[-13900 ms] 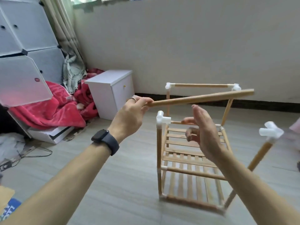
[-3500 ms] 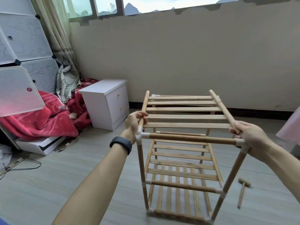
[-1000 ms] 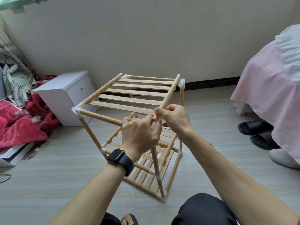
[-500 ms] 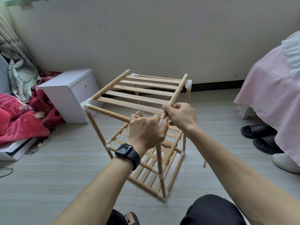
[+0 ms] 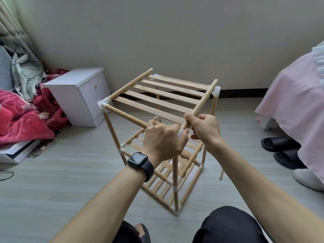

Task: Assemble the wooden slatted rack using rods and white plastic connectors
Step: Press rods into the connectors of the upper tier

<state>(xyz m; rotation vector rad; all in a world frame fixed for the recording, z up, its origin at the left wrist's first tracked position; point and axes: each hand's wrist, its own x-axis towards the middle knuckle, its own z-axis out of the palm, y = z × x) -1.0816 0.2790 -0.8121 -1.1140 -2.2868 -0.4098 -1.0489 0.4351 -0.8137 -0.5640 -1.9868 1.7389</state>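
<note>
The wooden slatted rack stands on the floor straight ahead of the person, turned so that one corner points at them. At that near top corner the left hand, with a smartwatch on its wrist, is clenched round the white plastic connector, which shows only a little between thumb and fingers. The front rod runs from this hand to the rack's left corner. The right hand grasps the side rod of the top shelf just above that connector, fingers curled round it. To the rack's left are a white bedside cabinet and a red blanket. Black slippers lie to its right.
</note>
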